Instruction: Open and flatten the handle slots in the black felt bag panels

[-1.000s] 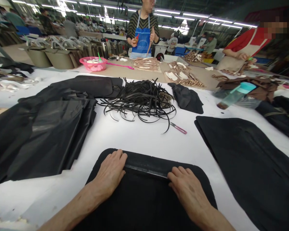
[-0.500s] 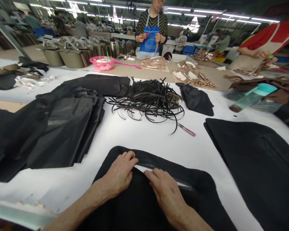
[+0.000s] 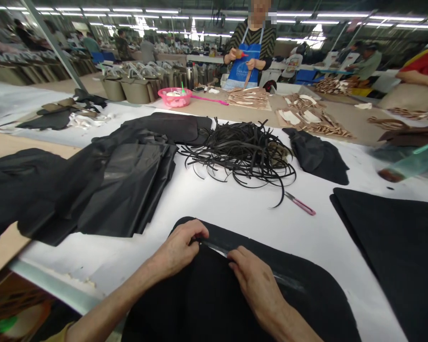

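In front of me lies a black sheet-like panel, probably leather, with rounded corners on the white-covered table. My left hand pinches the near layer's edge, thumb against bent fingers. To the right, my right hand is closed on the same edge, its fingertips pressed together. Between the hands shows a narrow white strip along a slit in the panel. A greyish, shiny band runs on to the right of my right hand. The fingertips partly hide the edge.
Beyond the panel lie a heap of black strips and pink-handled snips. Black sheets are piled at left; more black panels lie at right. A teal-lidded bottle lies tilted. Across the table stands a co-worker in a blue apron.
The view has swung left, so the table's things appear farther right. My left fingers are more tightly curled at the edge. Less white shows to the right of my right hand.
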Demonstrator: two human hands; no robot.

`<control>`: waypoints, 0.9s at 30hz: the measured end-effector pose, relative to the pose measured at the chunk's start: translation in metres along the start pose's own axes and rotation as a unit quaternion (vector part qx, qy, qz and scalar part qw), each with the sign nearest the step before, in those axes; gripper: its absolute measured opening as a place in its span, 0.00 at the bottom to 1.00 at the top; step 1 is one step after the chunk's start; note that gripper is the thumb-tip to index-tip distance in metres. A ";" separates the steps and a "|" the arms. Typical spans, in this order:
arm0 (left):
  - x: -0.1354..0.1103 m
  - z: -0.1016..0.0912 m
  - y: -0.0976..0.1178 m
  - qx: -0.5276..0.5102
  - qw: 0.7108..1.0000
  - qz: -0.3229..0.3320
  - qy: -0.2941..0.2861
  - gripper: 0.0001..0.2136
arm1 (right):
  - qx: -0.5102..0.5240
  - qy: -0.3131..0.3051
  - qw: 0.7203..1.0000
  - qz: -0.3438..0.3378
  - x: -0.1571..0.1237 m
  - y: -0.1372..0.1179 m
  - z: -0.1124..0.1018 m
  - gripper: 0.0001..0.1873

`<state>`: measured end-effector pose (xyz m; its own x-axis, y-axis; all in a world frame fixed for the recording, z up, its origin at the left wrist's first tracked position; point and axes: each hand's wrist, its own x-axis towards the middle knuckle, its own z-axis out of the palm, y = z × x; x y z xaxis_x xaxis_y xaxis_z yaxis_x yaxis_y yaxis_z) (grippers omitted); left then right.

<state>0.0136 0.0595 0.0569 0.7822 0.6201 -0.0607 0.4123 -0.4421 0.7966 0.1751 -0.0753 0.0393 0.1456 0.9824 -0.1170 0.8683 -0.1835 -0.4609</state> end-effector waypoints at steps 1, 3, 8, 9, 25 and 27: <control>-0.002 -0.001 -0.003 0.006 1.000 0.001 -0.008 0.17 | -0.005 0.006 1.000 -0.007 0.000 0.001 0.001 0.13; -0.006 0.000 -0.008 0.024 0.999 0.017 -0.019 0.17 | -0.022 0.023 0.999 -0.025 0.000 0.004 0.005 0.13; -0.007 0.014 -0.011 0.103 0.990 0.084 -0.056 0.18 | -0.080 0.075 0.990 -0.084 -0.002 0.010 0.015 0.10; -0.006 0.017 -0.009 0.120 0.985 0.100 -0.071 0.18 | -0.089 0.085 0.988 -0.095 -0.003 0.011 0.016 0.09; 0.006 0.015 -0.018 0.206 0.972 0.063 -0.094 0.12 | -0.118 0.109 0.979 -0.129 -0.004 0.017 0.019 0.08; 0.006 0.019 -0.017 0.204 0.973 0.062 -0.093 0.12 | -0.128 0.106 0.978 -0.126 -0.003 0.017 0.020 0.07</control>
<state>0.0200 0.0586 0.0316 0.8933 0.4337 -0.1177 0.4304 -0.7501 0.5022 0.1797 -0.0816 0.0143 -0.0170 0.9853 0.1701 0.9755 0.0537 -0.2134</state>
